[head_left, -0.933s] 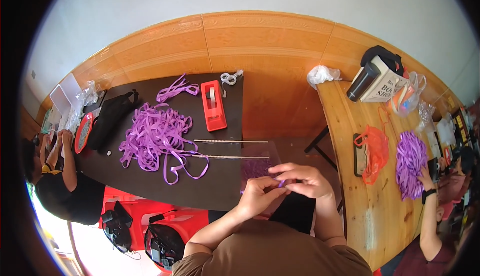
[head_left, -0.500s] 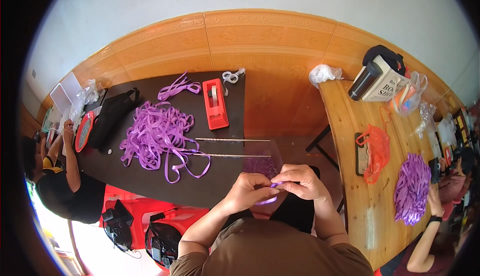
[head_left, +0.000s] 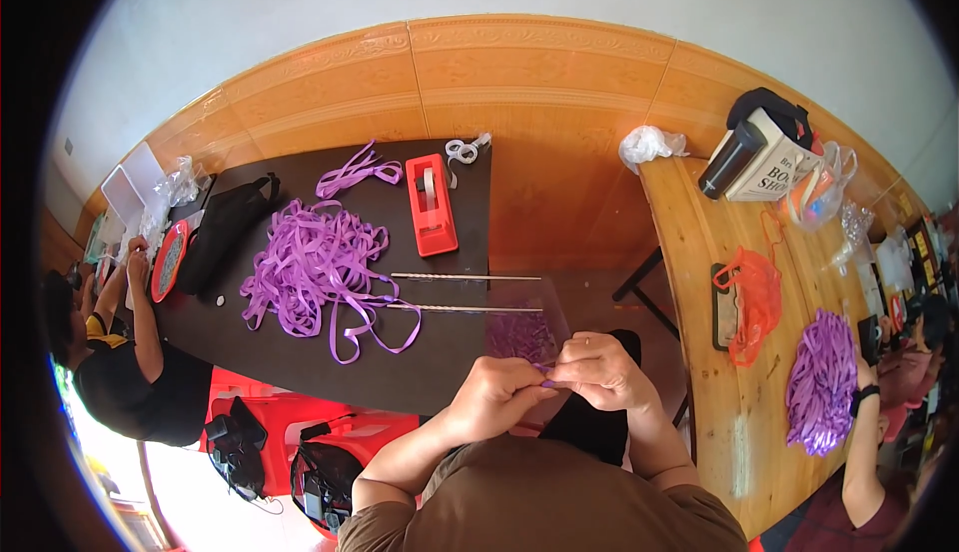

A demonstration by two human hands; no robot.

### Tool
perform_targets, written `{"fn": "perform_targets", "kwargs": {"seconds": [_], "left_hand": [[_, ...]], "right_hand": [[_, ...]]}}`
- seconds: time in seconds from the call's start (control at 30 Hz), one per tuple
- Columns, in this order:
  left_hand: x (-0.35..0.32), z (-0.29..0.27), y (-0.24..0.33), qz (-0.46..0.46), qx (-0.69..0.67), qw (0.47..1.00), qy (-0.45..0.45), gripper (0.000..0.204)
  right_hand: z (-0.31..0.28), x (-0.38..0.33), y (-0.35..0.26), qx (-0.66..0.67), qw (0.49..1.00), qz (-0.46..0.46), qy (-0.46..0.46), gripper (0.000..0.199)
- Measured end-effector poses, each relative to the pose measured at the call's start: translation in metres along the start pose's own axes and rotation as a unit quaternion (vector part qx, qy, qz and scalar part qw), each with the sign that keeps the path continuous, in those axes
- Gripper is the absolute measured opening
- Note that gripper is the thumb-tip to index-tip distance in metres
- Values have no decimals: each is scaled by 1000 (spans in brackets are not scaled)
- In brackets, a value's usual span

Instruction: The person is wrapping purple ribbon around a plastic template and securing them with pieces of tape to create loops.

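Close together in front of my body, my left hand (head_left: 491, 394) and my right hand (head_left: 603, 372) pinch a short purple ribbon (head_left: 548, 383) between thumbs and forefingers. Most of the ribbon is hidden by the fingers. On the dark table (head_left: 400, 372) to the left lies a loose heap of purple ribbons (head_left: 312, 262). Two thin metal rods, a far rod (head_left: 470, 276) and a near rod (head_left: 470, 308), stick out past the table's right edge, with purple ribbon at their left ends. Just beyond my hands, a see-through container (head_left: 519, 330) holds purple pieces.
A red tape dispenser (head_left: 432, 210), white tape rolls (head_left: 462, 150) and a smaller ribbon bunch (head_left: 358, 174) lie at the back. Right, a wooden table (head_left: 699, 252) bears a red plastic bag (head_left: 756, 302), phone and ribbon bundle (head_left: 823, 382). People sit at both sides; red stools (head_left: 285, 422) stand lower left.
My hands have turned inward and drawn tighter round the ribbon; its loose end below them no longer shows. At the right, another person's arm has shifted beside the ribbon bundle.
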State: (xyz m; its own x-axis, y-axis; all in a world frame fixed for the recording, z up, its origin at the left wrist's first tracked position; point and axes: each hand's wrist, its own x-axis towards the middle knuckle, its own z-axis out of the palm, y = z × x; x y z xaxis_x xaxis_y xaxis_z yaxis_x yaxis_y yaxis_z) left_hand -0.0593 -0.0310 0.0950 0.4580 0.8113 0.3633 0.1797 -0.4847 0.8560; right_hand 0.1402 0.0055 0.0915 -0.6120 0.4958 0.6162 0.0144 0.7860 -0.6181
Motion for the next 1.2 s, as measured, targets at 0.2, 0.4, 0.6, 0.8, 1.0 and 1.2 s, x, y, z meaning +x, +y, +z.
{"fn": "perform_targets", "kwargs": {"seconds": [0.2,0.4,0.6,0.8,1.0,1.2], "left_hand": [[-5,18,4,29,177,981,72,10],[-9,41,-14,-129,-24,985,108,14],[-24,82,-58,-300,-395,857,141,16],[-22,89,-79,-366,-456,790,184,13],[3,95,-100,-311,-488,789,207,23],[16,90,-125,-249,-675,669,189,30]], "right_hand": [[0,-4,0,-33,999,33,11,20],[-13,-15,13,-141,985,104,2,30],[-2,-29,42,-332,939,56,66,23],[4,-28,64,-427,899,68,72,23],[6,-11,102,-446,885,56,123,23],[8,16,133,-383,913,0,140,29]]}}
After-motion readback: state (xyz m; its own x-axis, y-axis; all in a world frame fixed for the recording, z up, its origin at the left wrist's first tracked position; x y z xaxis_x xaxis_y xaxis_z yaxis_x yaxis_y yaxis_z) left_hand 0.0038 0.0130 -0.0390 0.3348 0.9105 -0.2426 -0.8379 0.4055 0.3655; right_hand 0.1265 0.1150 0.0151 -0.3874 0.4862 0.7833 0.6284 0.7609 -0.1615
